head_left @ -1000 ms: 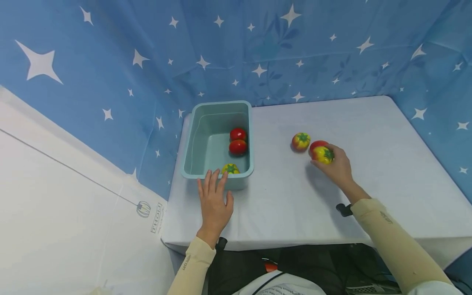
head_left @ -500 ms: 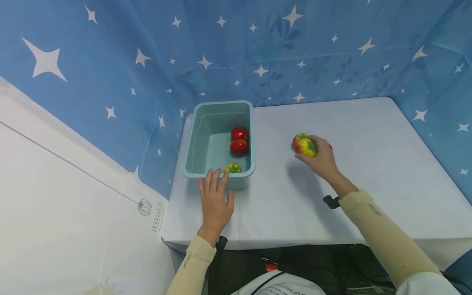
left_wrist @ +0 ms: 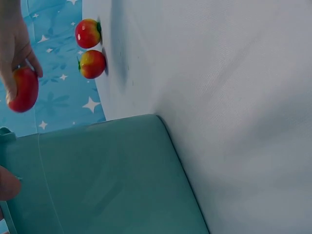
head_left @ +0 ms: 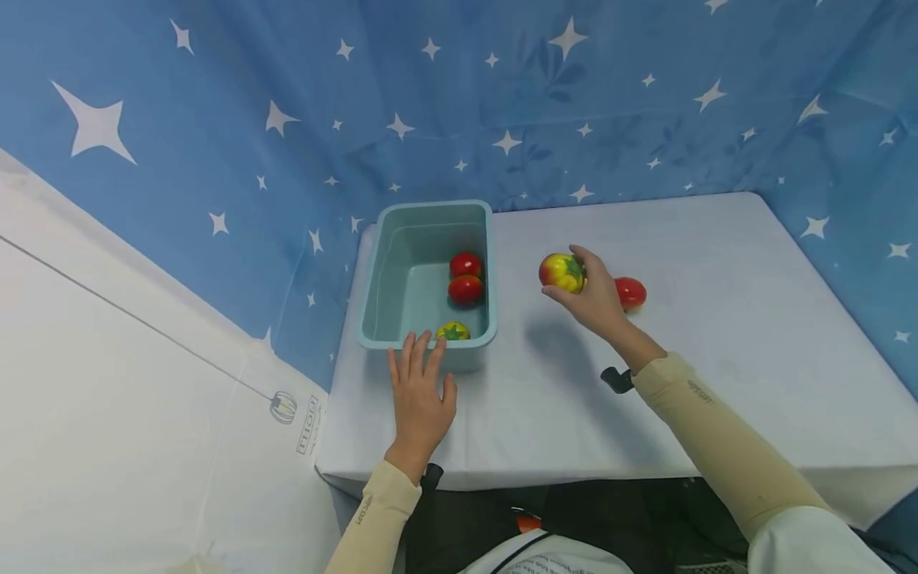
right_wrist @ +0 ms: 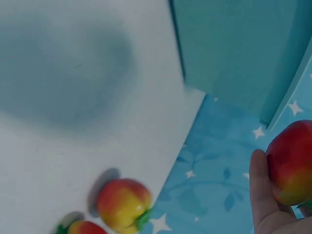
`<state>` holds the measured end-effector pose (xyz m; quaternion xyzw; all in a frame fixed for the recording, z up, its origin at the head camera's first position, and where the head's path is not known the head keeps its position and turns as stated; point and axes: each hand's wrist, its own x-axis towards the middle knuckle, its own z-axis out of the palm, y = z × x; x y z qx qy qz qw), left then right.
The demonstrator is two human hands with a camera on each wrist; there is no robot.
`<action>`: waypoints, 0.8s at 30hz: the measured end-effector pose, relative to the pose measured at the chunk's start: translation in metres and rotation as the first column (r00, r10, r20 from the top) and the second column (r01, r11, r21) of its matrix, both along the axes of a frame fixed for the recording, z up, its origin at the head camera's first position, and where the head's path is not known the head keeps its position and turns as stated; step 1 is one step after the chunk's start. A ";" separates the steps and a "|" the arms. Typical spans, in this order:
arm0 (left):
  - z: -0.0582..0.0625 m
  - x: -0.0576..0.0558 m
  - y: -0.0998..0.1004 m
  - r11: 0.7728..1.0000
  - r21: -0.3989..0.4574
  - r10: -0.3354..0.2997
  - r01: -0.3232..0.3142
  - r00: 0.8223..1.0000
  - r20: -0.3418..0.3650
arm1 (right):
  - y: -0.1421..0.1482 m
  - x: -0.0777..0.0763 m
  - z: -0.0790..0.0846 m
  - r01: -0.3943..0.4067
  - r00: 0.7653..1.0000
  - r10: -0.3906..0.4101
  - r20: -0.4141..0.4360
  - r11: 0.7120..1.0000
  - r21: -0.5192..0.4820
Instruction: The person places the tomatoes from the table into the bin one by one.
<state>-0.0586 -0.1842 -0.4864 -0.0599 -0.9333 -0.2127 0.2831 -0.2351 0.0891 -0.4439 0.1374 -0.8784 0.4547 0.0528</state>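
Observation:
My right hand [head_left: 594, 296] holds a glossy red-and-yellow tomato [head_left: 561, 273] with a green leafy top, raised over the table between thumb and fingers. In the right wrist view this tomato [right_wrist: 292, 163] is at the right edge. My left hand [head_left: 421, 402] lies with extended fingers at the near rim of a teal bin [head_left: 479, 343]. Inside the bin are two red tomatoes [head_left: 465, 289] along the right wall and a yellow-green-topped one [head_left: 453, 331] near the front, partly hidden by the rim. Just right of my right hand, a red tomato [head_left: 631, 294] rests on the table.
The left wrist view shows two tomatoes [left_wrist: 92, 64] on the white-covered table [left_wrist: 219, 87]; the head view shows only one, the other being hidden by my right hand. A blue star-patterned curtain [head_left: 617, 112] stands behind the table. A white panel [head_left: 143, 383] is at the left.
My right hand has carried the held tomato leftward, past the tomato on the table, toward the bin. The red tomato at its right is uncovered. My left hand has stayed at the rim.

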 end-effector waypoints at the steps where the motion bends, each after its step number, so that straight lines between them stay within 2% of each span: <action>1: 0.000 0.000 0.000 1.000 0.001 0.001 -0.001 1.000 -0.002 | -0.006 0.000 0.004 -0.007 1.000 0.007 -0.011 1.000 -0.005; 7: -0.002 -0.001 -0.001 1.000 0.006 -0.002 0.002 1.000 -0.019 | -0.042 0.000 0.024 -0.038 0.999 0.038 -0.023 0.999 -0.021; 12: -0.002 -0.001 -0.001 1.000 0.004 -0.007 0.007 1.000 -0.015 | -0.065 0.003 0.036 -0.112 0.993 0.110 -0.036 0.993 -0.047; 18: 0.000 0.000 -0.001 1.000 -0.011 -0.011 0.011 1.000 0.002 | -0.084 0.007 0.040 -0.205 0.976 0.199 -0.089 0.977 -0.067; 24: 0.001 0.001 -0.002 1.000 -0.023 -0.004 0.004 1.000 -0.007 | -0.102 0.008 0.041 -0.265 0.961 0.258 -0.097 0.961 -0.077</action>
